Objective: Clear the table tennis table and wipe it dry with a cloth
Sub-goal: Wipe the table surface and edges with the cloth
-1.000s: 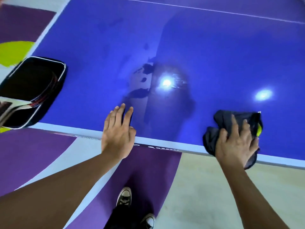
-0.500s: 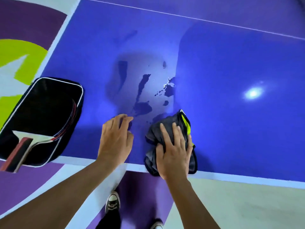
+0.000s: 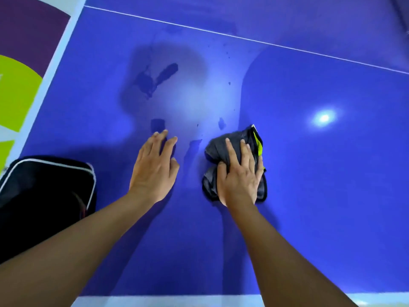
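As the head camera is pointed down over both forearms, most of the picture is taken up by a glossy blue tabletop (image 3: 321, 185). The left hand (image 3: 153, 171) is laid flat on the bare surface, palm down, with the fingers straight and slightly spread; nothing is held in it. The right hand (image 3: 239, 176) is pressed palm down onto a crumpled dark grey cloth (image 3: 218, 149), with its fingers stretched out over the fabric and not curled round it. A lime-yellow trim is seen on the cloth's far right side. The cloth lies on the tabletop just to the right of the left hand, and a strip of blue surface is left visible between the two.

Dark wet patches (image 3: 163, 74) are seen beyond the left hand's fingertips, and smaller drops are scattered farther right, just beyond the cloth. A thin white line (image 3: 243, 38) is drawn across the far part of the tabletop, and a bright light reflection (image 3: 324, 117) is seen to the right of the cloth. A black case (image 3: 44, 187) with white piping is placed at the tabletop's left side, its near part hidden by the left forearm. Purple and lime floor (image 3: 17, 91) is seen past the left edge.
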The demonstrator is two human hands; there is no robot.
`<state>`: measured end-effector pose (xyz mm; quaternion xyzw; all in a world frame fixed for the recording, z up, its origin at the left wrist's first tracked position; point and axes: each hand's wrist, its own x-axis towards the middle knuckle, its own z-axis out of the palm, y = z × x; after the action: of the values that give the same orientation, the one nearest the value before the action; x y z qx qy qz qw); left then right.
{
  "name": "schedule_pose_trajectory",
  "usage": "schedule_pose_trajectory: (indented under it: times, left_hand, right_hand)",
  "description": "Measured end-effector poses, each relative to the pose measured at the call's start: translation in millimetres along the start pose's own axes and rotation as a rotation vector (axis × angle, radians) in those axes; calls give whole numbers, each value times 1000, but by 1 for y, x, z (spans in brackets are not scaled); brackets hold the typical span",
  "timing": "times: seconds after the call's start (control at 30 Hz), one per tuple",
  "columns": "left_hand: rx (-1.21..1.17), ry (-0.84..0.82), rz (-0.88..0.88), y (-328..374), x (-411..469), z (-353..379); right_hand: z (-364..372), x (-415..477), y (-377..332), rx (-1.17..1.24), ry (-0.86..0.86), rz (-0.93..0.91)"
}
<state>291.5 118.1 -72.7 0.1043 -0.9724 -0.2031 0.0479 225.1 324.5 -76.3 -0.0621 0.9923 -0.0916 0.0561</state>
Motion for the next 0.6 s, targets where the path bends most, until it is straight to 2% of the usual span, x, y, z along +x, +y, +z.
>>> schedule_pose_trajectory:
  times: [0.13,0.3,0.4,0.6]
  left_hand:
    - [-4,21,80,10,79,8]
    - [173,-10,92,-3,173,19]
    - [177,-13,12,-11,187,21]
    - [149,-56,-38,-8,187,17]
  right_hand:
    - [-4,89,-11,-2,31,2]
    - [-14,219,-27,17,23,8]
    - [-15,290,-42,51,44,-3]
    - [-19,398,-74,116,80,-4]
